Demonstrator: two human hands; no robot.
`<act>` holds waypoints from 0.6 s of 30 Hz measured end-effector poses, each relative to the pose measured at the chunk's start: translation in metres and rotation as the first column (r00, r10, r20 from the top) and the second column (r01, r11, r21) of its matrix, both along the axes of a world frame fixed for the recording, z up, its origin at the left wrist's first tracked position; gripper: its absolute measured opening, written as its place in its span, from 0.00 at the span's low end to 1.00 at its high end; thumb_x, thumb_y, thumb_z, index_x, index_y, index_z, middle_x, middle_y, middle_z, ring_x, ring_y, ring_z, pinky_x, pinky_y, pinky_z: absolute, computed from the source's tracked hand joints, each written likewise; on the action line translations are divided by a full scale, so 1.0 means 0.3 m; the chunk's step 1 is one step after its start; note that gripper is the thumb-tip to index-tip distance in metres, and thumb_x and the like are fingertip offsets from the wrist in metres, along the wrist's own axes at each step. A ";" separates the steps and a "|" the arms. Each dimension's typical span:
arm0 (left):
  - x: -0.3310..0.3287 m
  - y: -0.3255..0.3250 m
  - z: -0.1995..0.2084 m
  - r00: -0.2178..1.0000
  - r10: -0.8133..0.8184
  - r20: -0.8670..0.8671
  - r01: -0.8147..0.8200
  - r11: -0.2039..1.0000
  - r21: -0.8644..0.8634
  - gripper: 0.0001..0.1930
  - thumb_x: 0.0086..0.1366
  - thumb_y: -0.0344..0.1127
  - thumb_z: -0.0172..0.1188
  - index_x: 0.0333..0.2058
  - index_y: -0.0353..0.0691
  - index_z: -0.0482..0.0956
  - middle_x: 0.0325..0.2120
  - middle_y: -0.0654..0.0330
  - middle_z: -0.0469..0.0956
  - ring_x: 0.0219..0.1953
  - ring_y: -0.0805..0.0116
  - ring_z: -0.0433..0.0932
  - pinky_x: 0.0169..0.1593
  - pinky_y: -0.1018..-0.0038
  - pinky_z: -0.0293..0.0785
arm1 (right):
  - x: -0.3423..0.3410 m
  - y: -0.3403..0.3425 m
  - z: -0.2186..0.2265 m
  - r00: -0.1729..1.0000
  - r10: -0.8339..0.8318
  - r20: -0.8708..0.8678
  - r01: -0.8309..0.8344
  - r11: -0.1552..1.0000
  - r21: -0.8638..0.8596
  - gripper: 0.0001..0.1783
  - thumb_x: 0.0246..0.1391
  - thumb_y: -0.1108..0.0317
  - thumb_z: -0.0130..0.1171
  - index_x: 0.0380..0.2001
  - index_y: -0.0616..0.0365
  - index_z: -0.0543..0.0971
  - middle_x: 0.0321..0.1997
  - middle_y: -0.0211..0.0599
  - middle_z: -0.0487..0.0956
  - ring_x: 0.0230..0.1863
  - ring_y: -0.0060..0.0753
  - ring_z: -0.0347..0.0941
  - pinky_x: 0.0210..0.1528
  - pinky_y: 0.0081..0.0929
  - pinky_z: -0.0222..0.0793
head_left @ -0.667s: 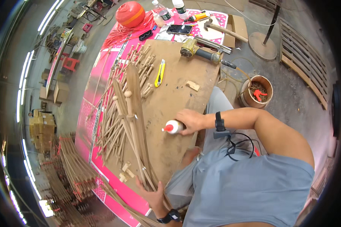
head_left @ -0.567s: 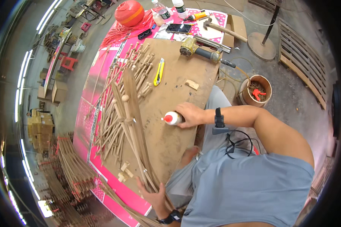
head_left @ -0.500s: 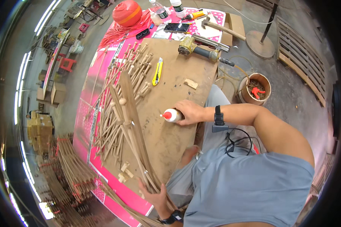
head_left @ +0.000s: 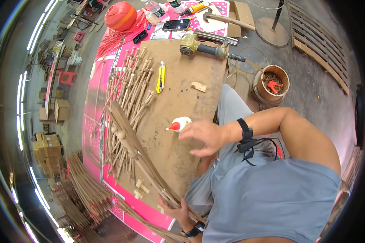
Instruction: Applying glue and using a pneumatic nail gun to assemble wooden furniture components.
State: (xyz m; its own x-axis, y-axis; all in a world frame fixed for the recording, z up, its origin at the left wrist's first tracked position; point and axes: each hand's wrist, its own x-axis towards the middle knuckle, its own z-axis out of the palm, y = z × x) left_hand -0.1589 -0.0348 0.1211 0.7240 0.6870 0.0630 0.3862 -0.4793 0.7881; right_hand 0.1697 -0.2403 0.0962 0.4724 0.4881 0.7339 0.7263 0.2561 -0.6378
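Note:
My left hand (head_left: 175, 209) is closed around the lower end of several long wooden strips (head_left: 160, 182). They slant up and away to the left across the table, with a knobbed wooden stick (head_left: 127, 142) lying along them. A white squeeze bottle (head_left: 182, 122) with a red nozzle cap stands on the brown board (head_left: 170, 103). Just beside it my right hand (head_left: 207, 137) is open, fingers apart, holding nothing. Beyond the strips lies a loose pile of knobbed wooden sticks (head_left: 127, 93).
A yellow utility knife (head_left: 161, 77), a small wood block (head_left: 198, 86) and an air tool (head_left: 200, 48) with a hose lie on the board. Farther back are a hammer (head_left: 227, 20), a phone (head_left: 176, 24) and a red string ball (head_left: 120, 17). A round bin (head_left: 273, 85) stands on the floor at right.
My right hand has let go of the squeeze bottle and drawn back toward me. The bundle of strips in my left hand has tilted farther left. The whole view has shifted slightly.

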 end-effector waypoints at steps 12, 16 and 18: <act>0.001 -0.067 -0.025 1.000 0.006 0.027 -0.003 0.995 -0.101 0.47 0.52 0.25 0.63 0.71 0.27 0.52 0.61 0.46 0.69 0.62 0.54 0.71 0.67 0.62 0.65 | -0.174 0.141 0.044 0.761 0.462 -0.456 -0.559 0.824 -0.097 0.27 0.58 0.59 0.67 0.55 0.61 0.73 0.48 0.43 0.80 0.42 0.41 0.80 0.41 0.36 0.78; 0.003 -0.080 -0.028 0.997 -0.022 0.076 0.031 0.992 -0.121 0.46 0.54 0.27 0.64 0.71 0.27 0.53 0.60 0.46 0.69 0.62 0.55 0.71 0.68 0.62 0.64 | -0.204 0.176 0.054 0.668 0.478 -0.570 -0.641 0.759 -0.114 0.29 0.58 0.60 0.67 0.57 0.64 0.72 0.50 0.45 0.80 0.41 0.40 0.82 0.42 0.36 0.78; -0.011 -0.077 -0.027 0.999 -0.044 0.017 0.046 0.989 -0.138 0.49 0.54 0.29 0.67 0.72 0.29 0.50 0.65 0.41 0.63 0.66 0.50 0.67 0.68 0.60 0.64 | -0.215 0.183 0.059 0.626 0.470 -0.623 -0.679 0.721 -0.139 0.32 0.58 0.59 0.67 0.59 0.66 0.70 0.52 0.48 0.80 0.40 0.40 0.82 0.42 0.36 0.79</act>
